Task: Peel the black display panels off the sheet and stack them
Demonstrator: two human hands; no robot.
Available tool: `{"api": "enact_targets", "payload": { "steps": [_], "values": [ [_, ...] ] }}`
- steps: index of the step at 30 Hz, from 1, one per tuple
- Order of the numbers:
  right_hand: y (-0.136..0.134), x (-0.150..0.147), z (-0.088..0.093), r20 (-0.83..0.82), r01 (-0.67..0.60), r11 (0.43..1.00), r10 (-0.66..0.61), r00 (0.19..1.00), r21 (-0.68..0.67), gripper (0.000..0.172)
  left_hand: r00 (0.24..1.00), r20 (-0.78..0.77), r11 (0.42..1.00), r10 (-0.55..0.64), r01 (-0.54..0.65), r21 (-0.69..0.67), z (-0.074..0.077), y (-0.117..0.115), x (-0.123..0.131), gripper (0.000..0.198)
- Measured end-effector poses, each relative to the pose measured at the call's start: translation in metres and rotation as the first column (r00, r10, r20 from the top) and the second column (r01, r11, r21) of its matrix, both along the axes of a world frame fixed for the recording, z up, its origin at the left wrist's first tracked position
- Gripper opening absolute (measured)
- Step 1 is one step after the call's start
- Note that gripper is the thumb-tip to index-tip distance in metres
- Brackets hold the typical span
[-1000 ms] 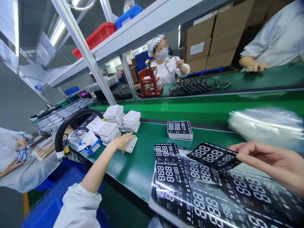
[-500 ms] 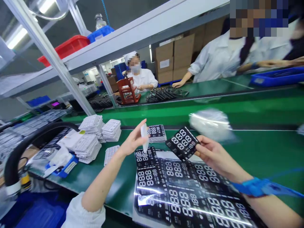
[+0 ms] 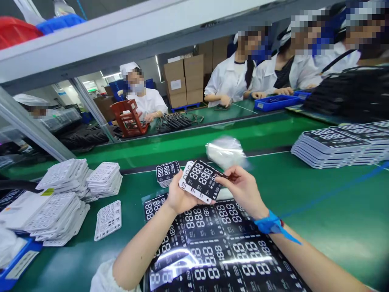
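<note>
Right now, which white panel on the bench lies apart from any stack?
The white panel between the white stacks and the left hand; it lies flat alone, while the others are piled.

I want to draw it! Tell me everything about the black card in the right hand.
The black card is thin and looks like plastic film, with big pale blocky eights and tiny symbols. It's tilted, printed side facing the camera, over a white plate that peeks out at its left and bottom. The right hand pinches its right side; the left hand holds the plate. I can't tell if it's stuck down.
</note>
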State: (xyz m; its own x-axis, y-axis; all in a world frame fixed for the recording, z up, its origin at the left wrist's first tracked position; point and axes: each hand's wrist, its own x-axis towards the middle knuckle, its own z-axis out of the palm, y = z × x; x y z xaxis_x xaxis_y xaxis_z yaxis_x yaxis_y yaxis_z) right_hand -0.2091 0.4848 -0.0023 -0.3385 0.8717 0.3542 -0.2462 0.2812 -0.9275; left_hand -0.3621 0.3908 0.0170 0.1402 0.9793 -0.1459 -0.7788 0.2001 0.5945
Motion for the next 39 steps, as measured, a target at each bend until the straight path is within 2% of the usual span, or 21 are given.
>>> {"api": "enact_targets", "payload": {
  "steps": [5, 10, 14, 19, 23, 30, 39],
  "values": [
    [-0.005, 0.004, 0.006, -0.061, -0.078, 0.997, 0.077, 0.995, -0.015, 0.036, 0.997, 0.035, 0.998, -0.066, 0.066, -0.001, -0.003, -0.001, 0.001, 0.064],
    [-0.012, 0.004, 0.010, -0.046, -0.056, 0.997, 0.059, 0.997, 0.058, 0.031, 0.992, 0.007, 0.990, -0.128, 0.127, 0.063, 0.001, -0.002, 0.005, 0.069],
    [-0.015, 0.006, 0.009, -0.056, -0.074, 0.996, 0.077, 0.995, 0.050, 0.029, 0.992, 0.000, 0.988, -0.127, 0.126, 0.093, 0.003, -0.003, 0.006, 0.067],
    [-0.016, 0.007, 0.008, -0.074, -0.103, 0.994, 0.106, 0.992, 0.041, 0.027, 0.992, -0.009, 0.987, -0.129, 0.129, 0.099, 0.002, -0.003, 0.007, 0.073],
    [-0.015, 0.006, 0.007, -0.065, -0.119, 0.992, 0.121, 0.991, 0.033, 0.028, 0.994, -0.010, 0.989, -0.112, 0.112, 0.095, 0.002, -0.003, 0.008, 0.068],
    [-0.016, 0.006, 0.007, -0.019, -0.100, 0.994, 0.101, 0.995, 0.040, 0.030, 0.995, -0.015, 0.990, -0.098, 0.099, 0.100, 0.002, -0.003, 0.009, 0.062],
    [-0.018, 0.007, 0.008, 0.086, 0.002, 0.992, -0.013, 0.996, 0.129, 0.037, 0.994, -0.039, 0.992, -0.103, 0.105, 0.065, 0.002, -0.003, 0.010, 0.062]
  ]
}}
